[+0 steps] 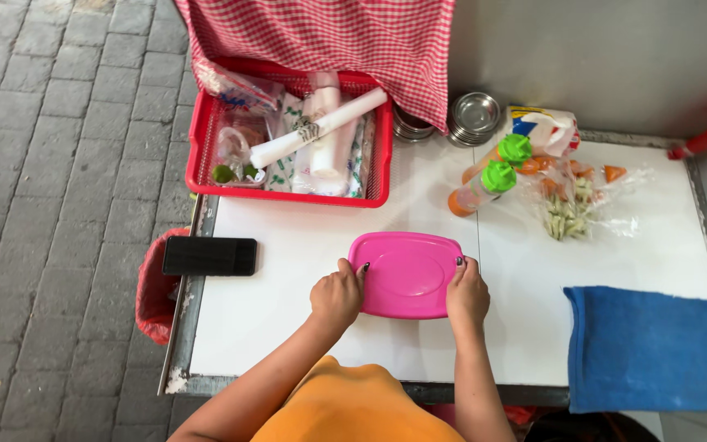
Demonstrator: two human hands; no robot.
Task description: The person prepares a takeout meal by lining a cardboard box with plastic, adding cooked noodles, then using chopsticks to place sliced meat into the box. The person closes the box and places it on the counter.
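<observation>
Pink plastic lid, rounded rectangle, is lying flat on the white table, near its front edge and about midway across. Left hand is curling around the lid's left end, fingers bent, one dark-nailed fingertip resting on the top face. Right hand is gripping the right end the same way, fingers closed onto the rim, a dark nail showing at the upper corner. Both hands are holding the lid between them; whether a box sits under it cannot be told.

Black phone is lying face down at the table's left edge, well apart from the hands. Red basket is sitting at the back left, holding plastic bags, a white roll and two small green limes. Red-and-white checked cloth is hanging over the basket's back. Two bottles with green caps are lying on their sides behind the lid. Clear bag of cut vegetables is lying just right of them. Small steel bowls are stacked by the grey wall. Blue towel is covering the front right corner. Grey brick paving is running along the left of the table.
</observation>
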